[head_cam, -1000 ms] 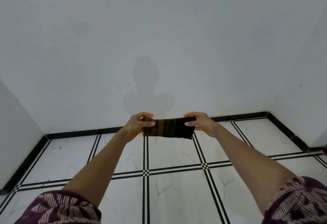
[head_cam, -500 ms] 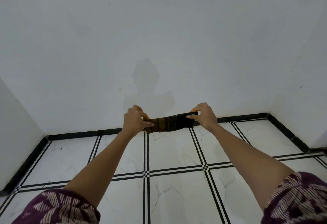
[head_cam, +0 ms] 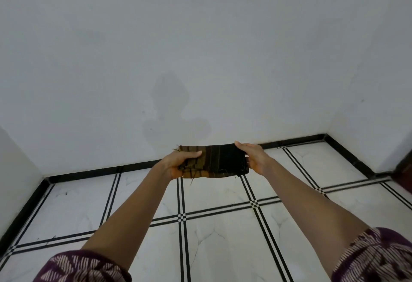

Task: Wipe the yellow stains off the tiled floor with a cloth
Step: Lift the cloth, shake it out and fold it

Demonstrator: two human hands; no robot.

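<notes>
A folded dark cloth [head_cam: 219, 161] with brown and black stripes is held flat in the air at arm's length, above the floor near the far wall. My left hand [head_cam: 178, 163] grips its left end with the thumb on top. My right hand [head_cam: 253, 158] grips its right end. The white tiled floor [head_cam: 220, 243] with black double lines lies below. No yellow stain shows on the tiles in view.
A white wall [head_cam: 200, 47] stands straight ahead with a faint grey shadow mark on it. Black skirting [head_cam: 100, 170] runs along its base. Side walls close in at the left and right. A dark object [head_cam: 404, 170] sits at the right edge.
The cloth has turned from edge-on to flat, its broad face now up. Both hands have rotated palms upward under its ends and stayed at about the same height.
</notes>
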